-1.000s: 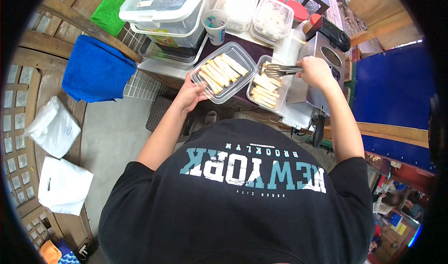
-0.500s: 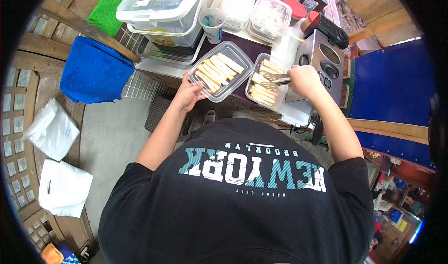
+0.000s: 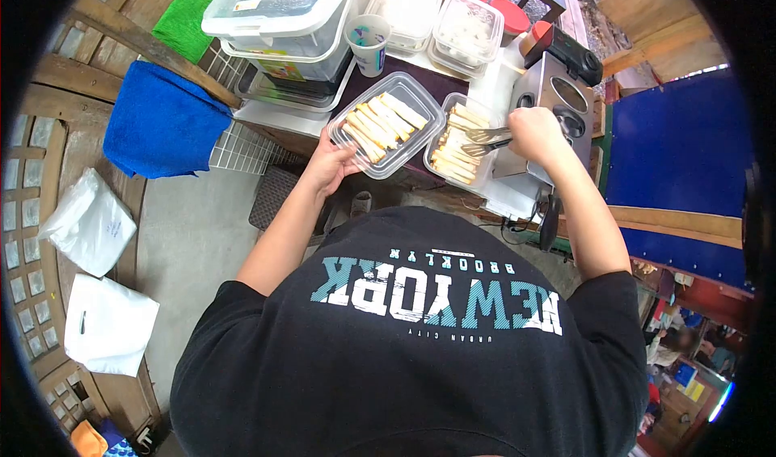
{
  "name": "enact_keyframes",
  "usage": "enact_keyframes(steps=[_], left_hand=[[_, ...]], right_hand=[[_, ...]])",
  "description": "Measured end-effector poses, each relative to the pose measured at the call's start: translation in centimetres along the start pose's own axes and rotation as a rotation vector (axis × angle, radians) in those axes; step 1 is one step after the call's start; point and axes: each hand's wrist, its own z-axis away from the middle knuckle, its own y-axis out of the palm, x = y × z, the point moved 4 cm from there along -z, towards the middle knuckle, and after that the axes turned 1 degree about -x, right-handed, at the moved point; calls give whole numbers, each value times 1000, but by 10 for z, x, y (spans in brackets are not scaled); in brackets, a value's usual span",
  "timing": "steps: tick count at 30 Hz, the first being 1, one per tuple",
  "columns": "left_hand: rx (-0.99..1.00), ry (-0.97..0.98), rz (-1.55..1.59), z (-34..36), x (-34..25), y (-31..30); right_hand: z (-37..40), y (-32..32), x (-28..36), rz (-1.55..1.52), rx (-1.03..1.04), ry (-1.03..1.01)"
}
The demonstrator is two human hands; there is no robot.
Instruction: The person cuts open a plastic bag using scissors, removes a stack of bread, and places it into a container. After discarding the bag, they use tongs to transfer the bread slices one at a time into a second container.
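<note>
My left hand (image 3: 333,166) grips the near-left edge of a clear plastic container (image 3: 427,126), which is tilted a little. Several pale, browned-edge sticks of food (image 3: 384,123) lie side by side in it. My right hand (image 3: 533,134) is closed on metal tongs (image 3: 490,140), whose two arms are apart. The tong tips hang over a second clear container (image 3: 478,107) with more of the same sticks (image 3: 454,164). I see nothing held between the tips.
A steel appliance (image 3: 558,93) stands right of the second container. Behind are a paper cup (image 3: 369,49), a large lidded bin (image 3: 279,21), lidded tubs (image 3: 465,29) and red-lidded jars (image 3: 509,14). A blue towel (image 3: 166,122) hangs at left; a cable (image 3: 513,229) dangles below the appliance.
The tongs have risen and shifted slightly right, and their arms are spread wider. The container in my left hand has moved slightly to the right.
</note>
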Motion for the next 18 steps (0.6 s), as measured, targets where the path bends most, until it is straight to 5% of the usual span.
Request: enact_keyframes(steps=[6,12,18], left_hand=[[6,-9,-2,6,-2,4],[170,-74,-57,6,-13,13],[247,-152,-120,-1,-23,21]], right_hand=[[10,-51,-16,-366,-59,116],[-19,-22,-29,-747,379,63],[-34,9,-29,-937,541,-22]])
